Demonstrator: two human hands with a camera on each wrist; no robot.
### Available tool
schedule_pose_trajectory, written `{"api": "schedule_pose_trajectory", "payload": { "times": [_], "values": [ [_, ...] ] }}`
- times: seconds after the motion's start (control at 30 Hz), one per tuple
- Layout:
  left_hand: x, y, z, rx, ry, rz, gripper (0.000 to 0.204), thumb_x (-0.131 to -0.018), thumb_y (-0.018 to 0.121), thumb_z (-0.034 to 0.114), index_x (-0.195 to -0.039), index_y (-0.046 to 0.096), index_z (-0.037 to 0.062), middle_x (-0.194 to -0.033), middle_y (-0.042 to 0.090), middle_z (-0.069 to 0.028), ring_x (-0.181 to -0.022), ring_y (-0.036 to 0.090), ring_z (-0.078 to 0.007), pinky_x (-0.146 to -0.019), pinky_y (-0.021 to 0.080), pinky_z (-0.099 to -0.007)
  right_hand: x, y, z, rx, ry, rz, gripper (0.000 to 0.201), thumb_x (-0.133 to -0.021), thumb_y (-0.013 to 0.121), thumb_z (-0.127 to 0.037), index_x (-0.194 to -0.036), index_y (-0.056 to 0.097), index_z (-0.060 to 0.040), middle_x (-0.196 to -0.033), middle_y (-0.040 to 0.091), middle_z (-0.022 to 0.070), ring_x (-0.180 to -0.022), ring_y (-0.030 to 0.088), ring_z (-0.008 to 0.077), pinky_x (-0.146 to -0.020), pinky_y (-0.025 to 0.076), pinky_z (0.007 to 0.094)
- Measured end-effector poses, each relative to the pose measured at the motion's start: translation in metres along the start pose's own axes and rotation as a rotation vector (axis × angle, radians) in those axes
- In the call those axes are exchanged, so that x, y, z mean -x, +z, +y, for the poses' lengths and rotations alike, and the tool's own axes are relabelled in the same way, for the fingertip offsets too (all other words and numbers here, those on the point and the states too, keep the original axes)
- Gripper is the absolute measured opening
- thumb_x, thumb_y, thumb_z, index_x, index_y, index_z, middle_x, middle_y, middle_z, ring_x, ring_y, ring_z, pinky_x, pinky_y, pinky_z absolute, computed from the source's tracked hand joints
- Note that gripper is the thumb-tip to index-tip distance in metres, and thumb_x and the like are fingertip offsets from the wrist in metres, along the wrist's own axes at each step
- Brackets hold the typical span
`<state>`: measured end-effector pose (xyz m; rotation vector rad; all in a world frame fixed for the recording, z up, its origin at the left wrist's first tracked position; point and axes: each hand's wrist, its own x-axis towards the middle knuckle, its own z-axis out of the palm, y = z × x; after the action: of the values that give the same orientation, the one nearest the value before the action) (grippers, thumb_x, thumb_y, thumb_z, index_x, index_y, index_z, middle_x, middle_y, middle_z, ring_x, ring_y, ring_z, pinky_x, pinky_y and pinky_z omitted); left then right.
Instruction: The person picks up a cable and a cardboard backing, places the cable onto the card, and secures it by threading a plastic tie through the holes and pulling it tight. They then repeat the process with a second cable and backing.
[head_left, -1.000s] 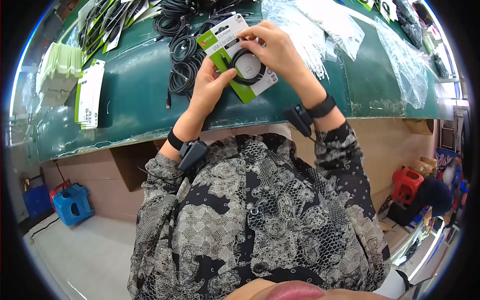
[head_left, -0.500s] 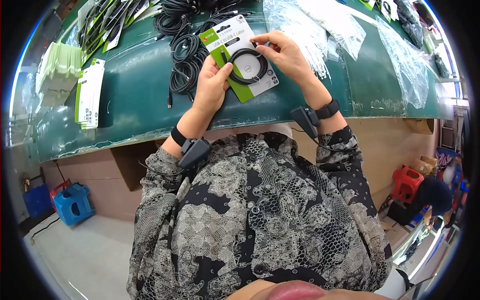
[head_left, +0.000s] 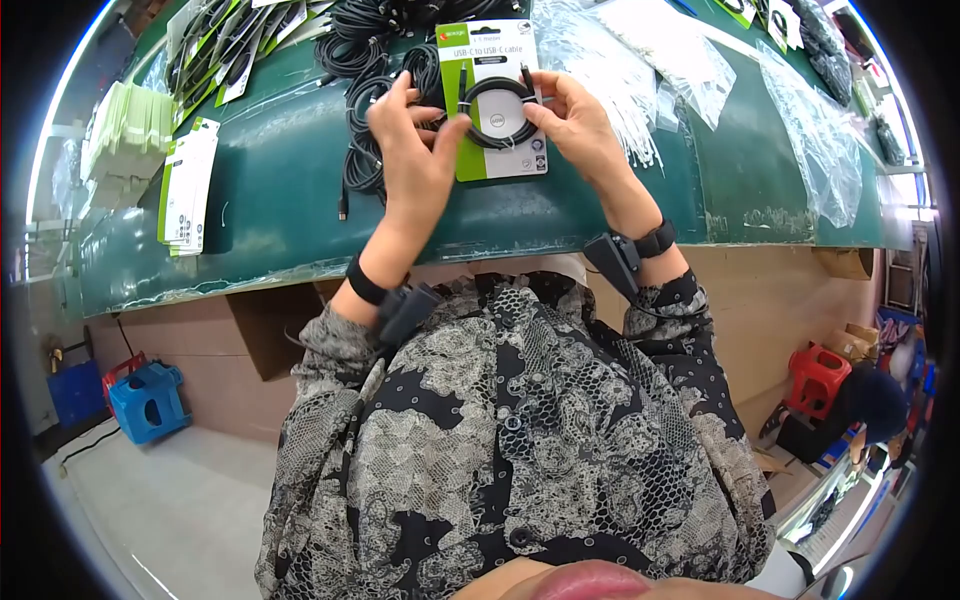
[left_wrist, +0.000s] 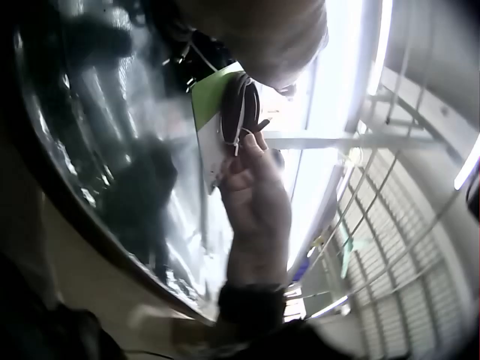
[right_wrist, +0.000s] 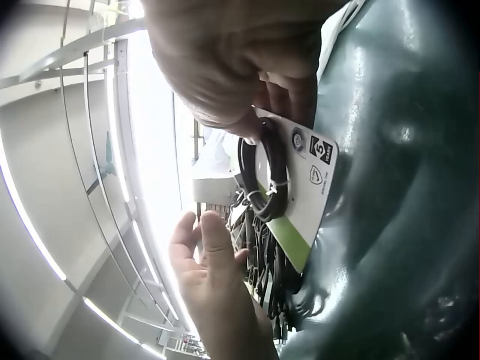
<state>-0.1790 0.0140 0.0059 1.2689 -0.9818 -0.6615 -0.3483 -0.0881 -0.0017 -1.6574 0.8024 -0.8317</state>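
Observation:
A green-and-white USB-C cable card stands tilted up over the table, with a coiled black cable tied on its front. My right hand pinches the card's right edge together with the coil, thumb in front. To its left, my left hand has loosely spread fingers, the thumb near the coil in the head view. From the right wrist, the left hand appears apart from the card. White ties around the coil show in the left wrist view.
Black cable coils lie behind the left hand. Further left are a stack of pale green cards, some white-and-green cards and packed cables. White strips in plastic bags lie to the right. The table's front edge is near my body.
My left hand has let go of the card's left edge and its fingers have spread. The card has turned more upright, and my right hand has moved from the cable's end to the card's edge.

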Motion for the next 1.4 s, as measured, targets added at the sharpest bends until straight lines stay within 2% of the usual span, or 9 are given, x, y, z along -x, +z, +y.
{"api": "schedule_pose_trajectory", "payload": {
  "times": [0.1, 0.27, 0.5, 0.57, 0.63, 0.93, 1.2, 1.3, 1.4],
  "values": [
    [0.018, 0.003, 0.015, -0.913, 0.675, -0.148, 0.041, -0.08, 0.067, 0.012, -0.118, 0.053, 0.0061, -0.102, 0.055, -0.007, -0.107, 0.052, -0.0211, -0.097, 0.034, -0.0423, 0.004, 0.004, -0.002, 0.029, 0.015, 0.011, 0.034, -0.087, 0.064, -0.009, -0.117, 0.054, 0.0014, -0.106, 0.06, 0.0062, -0.09, 0.059, 0.0099, -0.077, 0.049, 0.0231],
    [0.025, 0.012, -0.019, -0.837, 0.591, -0.25, 0.032, -0.077, 0.064, 0.011, -0.108, 0.057, 0.0103, -0.1, 0.054, -0.005, -0.102, 0.05, -0.0235, -0.098, 0.027, -0.0441, 0.013, 0.026, 0.011, 0.238, 0.027, 0.12, 0.028, -0.083, 0.066, -0.01, -0.107, 0.056, 0.0011, -0.102, 0.06, 0.009, -0.084, 0.06, 0.0143, -0.073, 0.05, 0.0265],
    [0.028, 0.007, -0.032, -0.867, 0.59, -0.318, 0.021, -0.08, 0.053, 0.002, -0.098, 0.059, 0.0096, -0.095, 0.053, -0.0038, -0.095, 0.05, -0.0237, -0.099, 0.028, -0.0451, 0.019, 0.037, -0.002, 0.859, -0.423, 0.328, 0.023, -0.077, 0.065, -0.009, -0.097, 0.054, -0.0019, -0.08, 0.057, 0.013, -0.068, 0.059, 0.0301, -0.063, 0.048, 0.0392],
    [0.028, 0.008, -0.032, -0.845, 0.59, -0.325, 0.02, -0.079, 0.053, 0.002, -0.097, 0.059, 0.0098, -0.094, 0.053, -0.004, -0.095, 0.05, -0.0239, -0.099, 0.028, -0.045, 0.023, 0.036, -0.004, 0.86, -0.328, 0.278, 0.025, -0.078, 0.065, -0.009, -0.099, 0.054, -0.002, -0.078, 0.057, 0.0128, -0.068, 0.059, 0.0303, -0.063, 0.048, 0.0396],
    [0.027, 0.008, -0.033, -0.81, 0.594, -0.329, 0.019, -0.079, 0.054, 0.002, -0.095, 0.059, 0.01, -0.093, 0.053, -0.0044, -0.094, 0.05, -0.0245, -0.099, 0.029, -0.0448, 0.024, 0.035, -0.005, 0.848, -0.148, 0.177, 0.027, -0.079, 0.064, -0.01, -0.102, 0.053, -0.0023, -0.072, 0.056, 0.0124, -0.066, 0.059, 0.0307, -0.062, 0.048, 0.0406],
    [0.024, 0.005, -0.039, -0.711, 0.606, -0.44, 0.017, -0.078, 0.055, 0.0, -0.092, 0.058, 0.009, -0.092, 0.053, -0.0053, -0.093, 0.051, -0.0254, -0.1, 0.029, -0.0442, 0.022, 0.032, 0.011, 0.7, -0.24, 0.24, 0.033, -0.08, 0.063, -0.01, -0.109, 0.05, -0.0018, -0.069, 0.057, 0.0124, -0.064, 0.059, 0.0291, -0.06, 0.048, 0.0377],
    [0.022, 0.003, -0.026, -0.646, 0.692, -0.304, 0.018, -0.078, 0.06, 0.001, -0.095, 0.06, 0.008, -0.092, 0.054, -0.0056, -0.094, 0.051, -0.0253, -0.1, 0.032, -0.0467, 0.02, -0.009, -0.002, 0.455, -0.012, 0.196, 0.037, -0.085, 0.062, -0.009, -0.119, 0.05, -0.0023, -0.088, 0.062, 0.008, -0.065, 0.057, 0.0162, -0.061, 0.049, 0.0314],
    [0.021, 0.0, -0.021, -0.525, 0.677, -0.275, 0.024, -0.075, 0.062, -0.001, -0.097, 0.06, 0.0073, -0.093, 0.054, -0.0068, -0.095, 0.051, -0.027, -0.1, 0.034, -0.0478, 0.029, -0.017, -0.018, -0.003, 0.285, -0.029, 0.038, -0.088, 0.06, -0.009, -0.124, 0.051, -0.0025, -0.106, 0.063, 0.0082, -0.074, 0.058, 0.0116, -0.066, 0.05, 0.0278],
    [0.02, -0.002, -0.021, -0.482, 0.725, -0.34, 0.029, -0.073, 0.066, 0.001, -0.101, 0.059, 0.0062, -0.096, 0.056, -0.0063, -0.097, 0.052, -0.0266, -0.101, 0.034, -0.0482, 0.03, -0.003, 0.001, -0.096, 0.175, -0.143, 0.034, -0.088, 0.06, -0.006, -0.122, 0.055, -0.0021, -0.11, 0.063, 0.0084, -0.078, 0.059, 0.011, -0.069, 0.051, 0.0263]
  ]
}}
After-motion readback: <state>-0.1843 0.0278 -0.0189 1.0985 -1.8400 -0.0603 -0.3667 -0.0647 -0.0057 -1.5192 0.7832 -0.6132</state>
